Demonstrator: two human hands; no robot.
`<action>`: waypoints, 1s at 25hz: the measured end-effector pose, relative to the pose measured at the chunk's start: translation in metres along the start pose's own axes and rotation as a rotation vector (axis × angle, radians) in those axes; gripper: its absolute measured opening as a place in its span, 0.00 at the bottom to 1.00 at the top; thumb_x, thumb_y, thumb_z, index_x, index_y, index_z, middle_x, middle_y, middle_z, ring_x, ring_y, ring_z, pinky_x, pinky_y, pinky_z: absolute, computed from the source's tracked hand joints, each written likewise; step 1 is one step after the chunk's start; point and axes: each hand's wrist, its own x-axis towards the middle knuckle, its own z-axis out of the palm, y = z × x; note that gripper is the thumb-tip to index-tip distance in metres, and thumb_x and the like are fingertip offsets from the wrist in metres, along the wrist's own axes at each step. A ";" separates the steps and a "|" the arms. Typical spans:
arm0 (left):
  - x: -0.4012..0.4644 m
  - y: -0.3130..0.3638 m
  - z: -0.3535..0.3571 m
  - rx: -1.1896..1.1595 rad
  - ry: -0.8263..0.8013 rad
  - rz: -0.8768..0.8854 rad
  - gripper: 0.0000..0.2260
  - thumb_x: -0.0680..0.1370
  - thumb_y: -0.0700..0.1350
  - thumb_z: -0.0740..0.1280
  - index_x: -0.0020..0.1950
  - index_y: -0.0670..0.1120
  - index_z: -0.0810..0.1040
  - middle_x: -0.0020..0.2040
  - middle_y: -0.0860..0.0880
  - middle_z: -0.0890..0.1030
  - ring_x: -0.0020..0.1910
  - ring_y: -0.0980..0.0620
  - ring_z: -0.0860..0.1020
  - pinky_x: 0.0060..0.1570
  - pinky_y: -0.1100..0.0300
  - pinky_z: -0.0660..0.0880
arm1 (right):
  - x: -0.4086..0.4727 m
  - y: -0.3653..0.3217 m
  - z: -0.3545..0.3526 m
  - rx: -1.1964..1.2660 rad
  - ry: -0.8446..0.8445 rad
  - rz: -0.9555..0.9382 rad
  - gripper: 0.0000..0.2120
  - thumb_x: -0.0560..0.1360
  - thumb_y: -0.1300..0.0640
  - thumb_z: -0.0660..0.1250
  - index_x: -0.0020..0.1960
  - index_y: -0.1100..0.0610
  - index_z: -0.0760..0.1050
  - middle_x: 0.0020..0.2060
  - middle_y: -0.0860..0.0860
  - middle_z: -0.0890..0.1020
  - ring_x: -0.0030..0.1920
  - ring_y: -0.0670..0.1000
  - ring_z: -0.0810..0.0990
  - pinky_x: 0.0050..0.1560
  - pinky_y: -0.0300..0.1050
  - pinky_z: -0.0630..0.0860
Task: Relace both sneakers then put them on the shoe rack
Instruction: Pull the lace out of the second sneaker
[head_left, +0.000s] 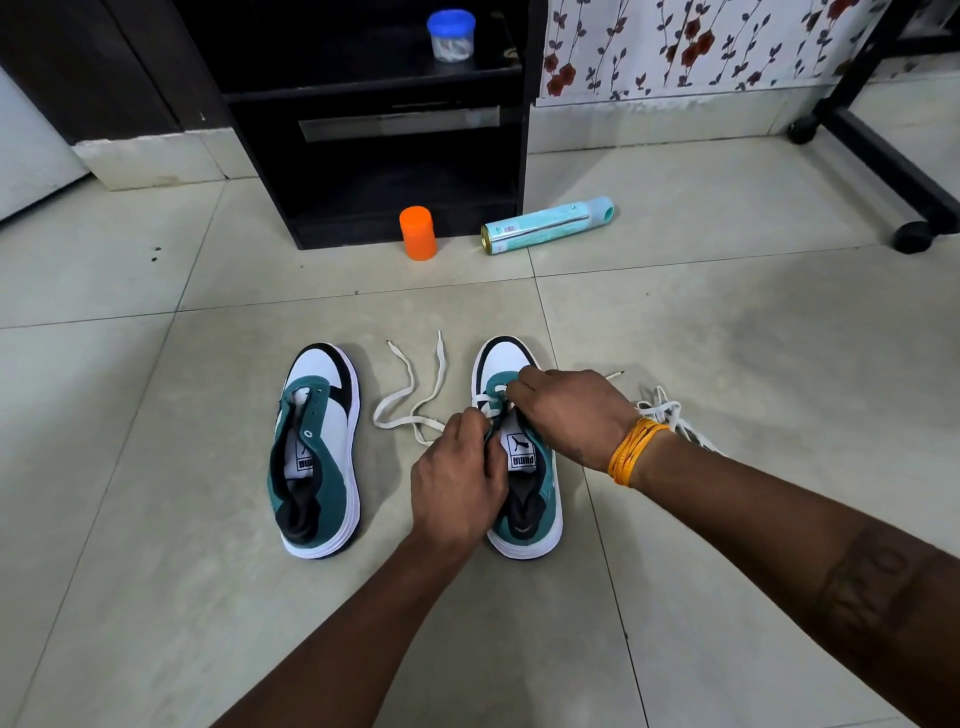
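Two teal, white and black sneakers stand side by side on the tiled floor, toes pointing away from me. The left sneaker has no lace in its eyelets. Over the right sneaker, my left hand grips the left edge of its upper beside the tongue. My right hand pinches the white lace at the lowest eyelets. That lace trails in loops on the floor between the shoes. A second bunch of white lace lies behind my right wrist, partly hidden.
A dark cabinet with open shelves stands ahead, with a blue-lidded jar on its upper shelf. An orange container and a fallen light-blue spray can lie before it. A black wheeled frame is at the right.
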 end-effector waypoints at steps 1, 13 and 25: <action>0.000 0.000 -0.001 -0.001 0.004 -0.002 0.07 0.79 0.49 0.59 0.46 0.46 0.70 0.39 0.48 0.76 0.33 0.41 0.77 0.30 0.55 0.67 | 0.001 0.001 0.001 -0.003 0.019 0.064 0.10 0.70 0.62 0.73 0.50 0.57 0.77 0.42 0.54 0.79 0.33 0.59 0.81 0.26 0.45 0.61; -0.001 0.000 0.005 -0.001 0.015 -0.001 0.06 0.79 0.49 0.60 0.46 0.47 0.69 0.38 0.47 0.77 0.33 0.41 0.78 0.29 0.54 0.69 | -0.018 -0.005 0.004 0.039 0.048 0.146 0.15 0.75 0.59 0.69 0.62 0.54 0.77 0.47 0.54 0.79 0.35 0.58 0.81 0.26 0.47 0.67; -0.001 -0.001 0.001 -0.005 0.000 -0.024 0.08 0.79 0.50 0.58 0.47 0.46 0.70 0.40 0.47 0.77 0.35 0.41 0.78 0.32 0.54 0.69 | -0.021 -0.002 -0.002 0.298 0.081 0.420 0.23 0.78 0.55 0.63 0.73 0.49 0.68 0.49 0.54 0.83 0.42 0.65 0.83 0.36 0.50 0.69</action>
